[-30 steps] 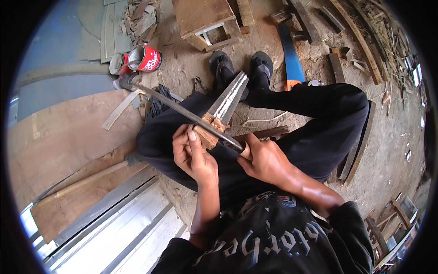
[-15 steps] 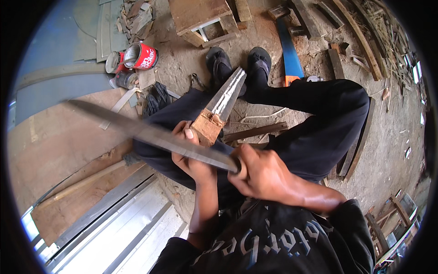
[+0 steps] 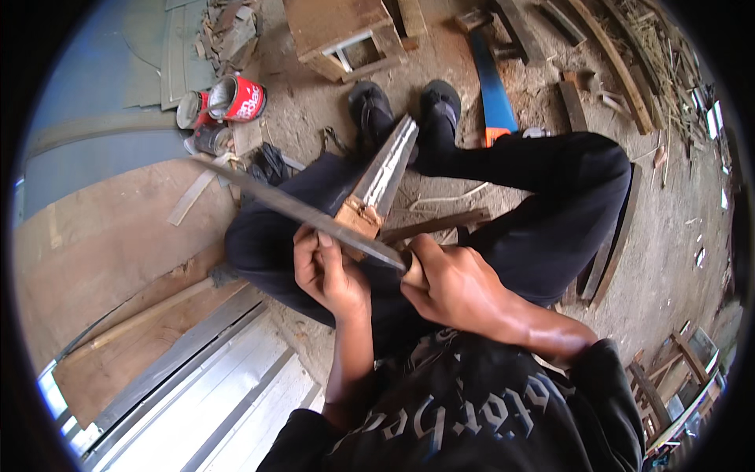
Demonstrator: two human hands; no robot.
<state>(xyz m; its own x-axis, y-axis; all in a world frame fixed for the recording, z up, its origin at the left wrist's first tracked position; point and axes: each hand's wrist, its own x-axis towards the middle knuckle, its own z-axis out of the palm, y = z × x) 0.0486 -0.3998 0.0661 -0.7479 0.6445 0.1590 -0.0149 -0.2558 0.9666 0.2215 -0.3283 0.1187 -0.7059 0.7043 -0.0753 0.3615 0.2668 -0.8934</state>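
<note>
My right hand (image 3: pixel 460 279) is wrapped round the wooden handle of a machete (image 3: pixel 295 208). Its long dark blade slants up to the left, blurred toward the tip, and crosses over the near end of a short wooden block (image 3: pixel 391 167). Dark weathered faces with a white paint streak run along the block, while its near part shows fresh brown cut wood. Fingers of my left hand (image 3: pixel 334 279) grip the block's near end, close below the blade; the blade partly hides that grip. Between my bent legs the block points away toward my feet.
A blue handsaw (image 3: pixel 494 86) with an orange handle lies beyond my right leg. Red paint cans (image 3: pixel 240 98) stand far left, near a wooden stool (image 3: pixel 342 31). Timber offcuts (image 3: pixel 574 102) are scattered at the right. Boards (image 3: pixel 126 228) and metal sheeting (image 3: pixel 212 377) lie left.
The machete has swung away from my body, its tip shifting right, and the blade now crosses the block's cut end. My right hand has moved slightly away from me. My left hand keeps its grip.
</note>
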